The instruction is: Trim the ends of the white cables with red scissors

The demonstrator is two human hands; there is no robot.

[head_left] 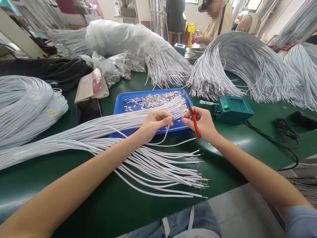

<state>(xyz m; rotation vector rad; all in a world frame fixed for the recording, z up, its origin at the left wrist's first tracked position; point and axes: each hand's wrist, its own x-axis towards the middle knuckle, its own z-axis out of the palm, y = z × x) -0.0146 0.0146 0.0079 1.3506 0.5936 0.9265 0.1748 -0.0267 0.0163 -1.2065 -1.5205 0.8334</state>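
Note:
My left hand (156, 125) is closed, thumb and fingers pinching a white cable (167, 132) near its end, above the front of a blue tray (115, 110). Just to its right, my right hand (201, 123) is closed around red-handled scissors (196, 125), their dark blades tilted up and away. Thumb and forefinger of that hand come together close to the cable's end; whether they touch it I cannot tell. A bundle of white cables (123, 119) lies across the tray beside small silvery metal pieces (153, 99). Nearer me, loose cables (170, 172) end in bared coloured wires.
Right of the tray stands a green box (235, 109) with a lit button and a black cord (274, 143). A coiled cable (27, 109), a phone (88, 111) and bagged cables (119, 39) lie left and behind. Another person (218, 23) sits across the table.

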